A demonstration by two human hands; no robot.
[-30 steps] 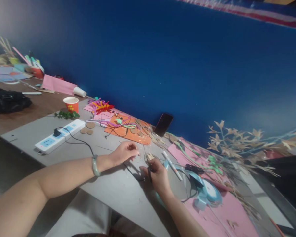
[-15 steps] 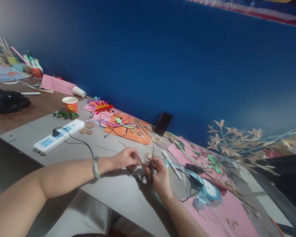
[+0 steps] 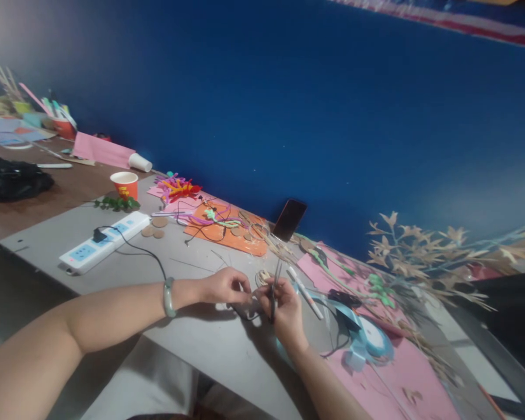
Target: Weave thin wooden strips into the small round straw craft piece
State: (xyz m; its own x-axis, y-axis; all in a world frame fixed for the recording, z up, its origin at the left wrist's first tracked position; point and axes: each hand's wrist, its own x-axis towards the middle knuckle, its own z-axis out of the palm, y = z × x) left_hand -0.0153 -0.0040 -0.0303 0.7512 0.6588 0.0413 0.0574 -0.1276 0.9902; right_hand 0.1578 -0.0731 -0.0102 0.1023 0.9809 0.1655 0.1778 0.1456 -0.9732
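Scissors (image 3: 273,302), above the grey table (image 3: 227,359), stand blades-up in your right hand (image 3: 287,312), its fingers curled around them, apparently tucked aside to free the fingertips. Your left hand (image 3: 225,286) is partly curled, thumb near forefinger; whether they pinch anything cannot be told. A white marker (image 3: 305,293) lies near, seemingly for easy reach.

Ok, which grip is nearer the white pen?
Right. The right grip is just left of the white pen in view; the left grip is farther left.
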